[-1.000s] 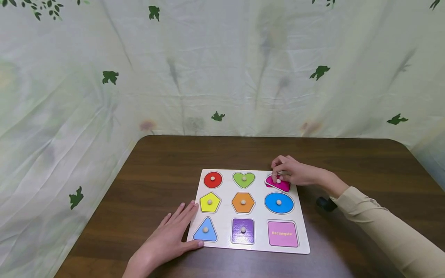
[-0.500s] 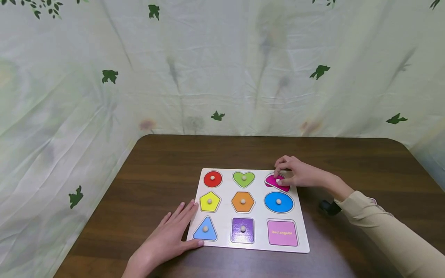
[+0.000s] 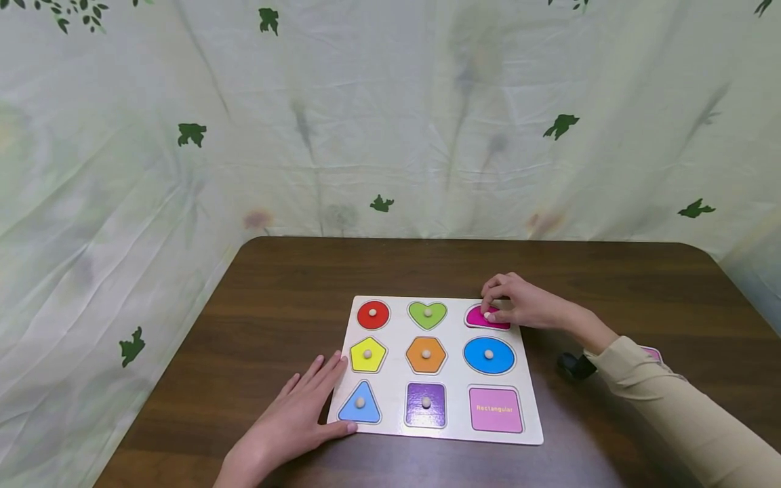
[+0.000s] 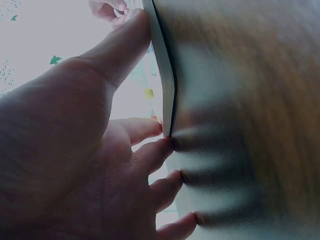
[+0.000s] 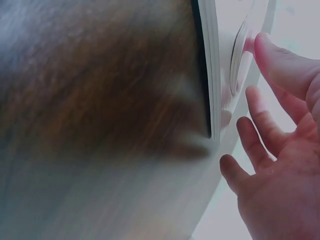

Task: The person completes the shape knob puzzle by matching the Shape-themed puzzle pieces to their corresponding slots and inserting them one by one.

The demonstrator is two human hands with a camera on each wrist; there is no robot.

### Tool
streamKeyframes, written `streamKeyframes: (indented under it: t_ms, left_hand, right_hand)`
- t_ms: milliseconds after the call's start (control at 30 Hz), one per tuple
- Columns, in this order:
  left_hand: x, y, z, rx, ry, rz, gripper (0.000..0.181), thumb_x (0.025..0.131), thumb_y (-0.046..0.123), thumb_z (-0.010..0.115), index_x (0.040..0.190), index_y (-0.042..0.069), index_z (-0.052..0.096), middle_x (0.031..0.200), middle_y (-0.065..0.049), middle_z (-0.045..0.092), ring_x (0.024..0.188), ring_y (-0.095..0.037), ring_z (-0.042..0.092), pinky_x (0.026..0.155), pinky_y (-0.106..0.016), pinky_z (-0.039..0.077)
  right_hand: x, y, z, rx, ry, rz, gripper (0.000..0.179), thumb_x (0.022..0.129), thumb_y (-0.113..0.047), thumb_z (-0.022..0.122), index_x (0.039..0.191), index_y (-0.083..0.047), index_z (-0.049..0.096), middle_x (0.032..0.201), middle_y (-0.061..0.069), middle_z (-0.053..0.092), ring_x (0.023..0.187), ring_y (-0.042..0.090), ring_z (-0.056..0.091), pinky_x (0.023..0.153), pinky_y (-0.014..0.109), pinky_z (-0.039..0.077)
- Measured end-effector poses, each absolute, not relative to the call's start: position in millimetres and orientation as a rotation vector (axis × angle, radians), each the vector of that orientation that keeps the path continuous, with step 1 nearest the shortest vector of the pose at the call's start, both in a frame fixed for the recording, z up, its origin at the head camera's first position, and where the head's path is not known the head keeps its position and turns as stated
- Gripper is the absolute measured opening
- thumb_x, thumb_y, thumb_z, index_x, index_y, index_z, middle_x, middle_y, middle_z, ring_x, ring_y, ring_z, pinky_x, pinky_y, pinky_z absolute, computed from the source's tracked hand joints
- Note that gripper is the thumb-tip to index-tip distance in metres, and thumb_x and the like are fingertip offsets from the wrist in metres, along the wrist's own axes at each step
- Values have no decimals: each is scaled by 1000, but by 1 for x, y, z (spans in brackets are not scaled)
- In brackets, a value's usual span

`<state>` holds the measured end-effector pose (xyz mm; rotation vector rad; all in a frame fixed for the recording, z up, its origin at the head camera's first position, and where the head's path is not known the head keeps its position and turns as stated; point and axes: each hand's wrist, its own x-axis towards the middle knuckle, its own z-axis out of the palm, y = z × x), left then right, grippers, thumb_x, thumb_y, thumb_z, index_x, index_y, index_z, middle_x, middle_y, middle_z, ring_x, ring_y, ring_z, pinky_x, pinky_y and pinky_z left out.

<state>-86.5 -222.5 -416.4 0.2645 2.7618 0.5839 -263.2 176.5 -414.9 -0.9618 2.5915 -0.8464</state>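
Note:
A white knob puzzle board [image 3: 396, 379] lies on the table, with coloured shape pieces in its recesses. At its far right corner my right hand [image 3: 515, 298] pinches the small knob of a magenta, round-topped puzzle piece [image 3: 495, 321]. That piece overlaps its recess in the head view; its edge [image 5: 236, 60] shows above the board in the right wrist view. My left hand [image 3: 299, 410] is spread along the board's left side, thumb at the near corner and fingertips right at the edge. In the left wrist view, some left fingertips [image 4: 189, 222] touch the tabletop.
The rectangular recess [image 3: 496, 409] shows its printed word and holds no piece. A pink piece [image 3: 651, 353] lies on the table, mostly hidden behind the right sleeve [image 3: 677, 400]. A black wrist camera [image 3: 576, 367] hangs under the right wrist. A leaf-patterned curtain [image 3: 390, 122] stands behind.
The magenta piece has turned from a slant to line up with its recess. My right hand shifted slightly right, then stayed at the knob. The left hand has not moved.

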Motion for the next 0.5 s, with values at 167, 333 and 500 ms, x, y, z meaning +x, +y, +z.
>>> streamKeyframes:
  t_ms: [167,333,500]
  left_hand:
    - [-86,-222,-417,269,2769,577,104,74,67,73,157,20,29,162,2,23,149,-30,14,114,-62,14]
    - [-87,-222,-417,267,2769,566,104,74,67,73,157,21,29,162,3,22,149,-29,13,114,-61,14]
    - [-87,-223,-418,261,2768,559,104,74,66,73,157,21,29,162,3,22,149,-29,13,114,-62,15]
  right_hand:
    - [-263,175,-416,-991,2600,-846,9,86,-16,77,92,-21,74,118,8,57,117,32,41,89,44,50]
    - [-264,174,-418,-987,2610,-853,10,85,-15,78,92,-21,74,118,8,57,117,32,42,87,42,51]
    - [-262,175,-418,-988,2627,-858,12,86,-15,77,96,-21,74,121,9,57,119,33,41,89,46,51]
